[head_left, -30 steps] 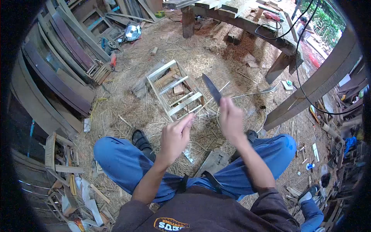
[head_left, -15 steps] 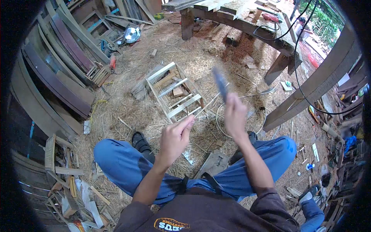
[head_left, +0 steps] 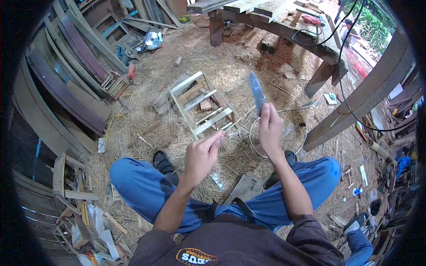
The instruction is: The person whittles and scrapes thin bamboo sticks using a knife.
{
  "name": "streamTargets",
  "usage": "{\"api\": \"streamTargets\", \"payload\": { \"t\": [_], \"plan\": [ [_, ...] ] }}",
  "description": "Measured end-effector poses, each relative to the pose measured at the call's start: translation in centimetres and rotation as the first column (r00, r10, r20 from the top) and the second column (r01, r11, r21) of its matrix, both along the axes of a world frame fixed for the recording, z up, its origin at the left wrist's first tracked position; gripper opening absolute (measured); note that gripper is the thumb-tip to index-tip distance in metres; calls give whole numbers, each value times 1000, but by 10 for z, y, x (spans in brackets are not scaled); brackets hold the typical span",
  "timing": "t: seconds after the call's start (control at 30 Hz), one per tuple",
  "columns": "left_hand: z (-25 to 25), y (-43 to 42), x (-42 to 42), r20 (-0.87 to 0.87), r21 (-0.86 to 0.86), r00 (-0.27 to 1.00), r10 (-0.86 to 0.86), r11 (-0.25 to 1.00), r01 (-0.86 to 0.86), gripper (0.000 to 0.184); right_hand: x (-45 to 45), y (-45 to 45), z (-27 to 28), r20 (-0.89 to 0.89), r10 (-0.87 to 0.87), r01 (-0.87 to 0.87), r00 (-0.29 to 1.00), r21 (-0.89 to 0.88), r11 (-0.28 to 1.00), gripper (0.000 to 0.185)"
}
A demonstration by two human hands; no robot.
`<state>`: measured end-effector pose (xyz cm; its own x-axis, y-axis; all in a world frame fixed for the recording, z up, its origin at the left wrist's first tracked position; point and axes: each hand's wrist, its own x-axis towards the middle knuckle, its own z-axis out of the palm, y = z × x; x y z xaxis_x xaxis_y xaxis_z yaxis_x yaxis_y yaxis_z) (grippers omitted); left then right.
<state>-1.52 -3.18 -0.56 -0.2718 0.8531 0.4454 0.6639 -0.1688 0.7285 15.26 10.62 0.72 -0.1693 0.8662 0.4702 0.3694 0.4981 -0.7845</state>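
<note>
In my right hand is a knife, its broad blade pointing up and away from me. My left hand is closed in a pinch on a thin strip, which sticks out from the fingertips toward the right. The knife blade and the strip are apart. Just beyond my left hand a slatted wooden frame lies on the straw-covered ground. A long pale strip curves in a loop on the ground beside my right hand.
A wooden workbench stands at the back right, near a thick slanted post and a hanging black cable. A circular saw lies at the back left. Another person's leg shows at the lower right.
The knife in my right hand has swung more upright, and that hand has shifted slightly right and down from where it was a second ago. My left hand has hardly moved.
</note>
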Motion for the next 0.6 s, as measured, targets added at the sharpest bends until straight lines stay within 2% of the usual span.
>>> {"api": "streamTargets", "payload": {
  "t": [0.03,0.1,0.13,0.23,0.27,0.33,0.37,0.4,0.43,0.5,0.6],
  "plan": [
    [-1,3,1,9,31,1000,-12,999,11,22,-1,-4,-6,57,34,-36,998,33,999,35],
    [-3,0,2,-17,-50,1000,26,998,-27,22,-3,-27,-21,181,95,-112,979,84,990,36],
    [-3,0,1,-36,-85,998,42,995,-44,22,-14,-31,-31,59,84,-92,995,142,986,36],
    [7,-1,-1,20,-114,999,43,993,-41,22,-8,-14,-10,141,121,-132,983,73,989,34],
    [5,-2,-1,20,-86,999,33,996,-31,22,-9,-10,5,61,68,-66,996,-23,998,34],
    [2,3,-2,24,-16,1000,17,1000,-17,22,-8,-11,-5,91,84,-92,992,92,991,34],
    [2,1,-2,17,-40,999,33,999,-32,23,-5,-14,-13,113,93,-109,989,146,983,34],
    [3,-1,-2,9,-64,999,45,997,-44,23,-11,-30,-24,156,121,-132,980,59,990,33],
    [4,-1,-2,-4,-81,998,56,995,-56,23,-17,-33,-29,92,135,-141,987,61,988,32],
    [4,2,-4,39,-60,998,58,997,-56,23,-11,-21,-15,209,145,-172,967,120,978,33],
    [5,1,-3,53,-61,997,57,997,-54,23,-7,1,10,26,3,-4,1000,6,1000,34]
  ]
}}
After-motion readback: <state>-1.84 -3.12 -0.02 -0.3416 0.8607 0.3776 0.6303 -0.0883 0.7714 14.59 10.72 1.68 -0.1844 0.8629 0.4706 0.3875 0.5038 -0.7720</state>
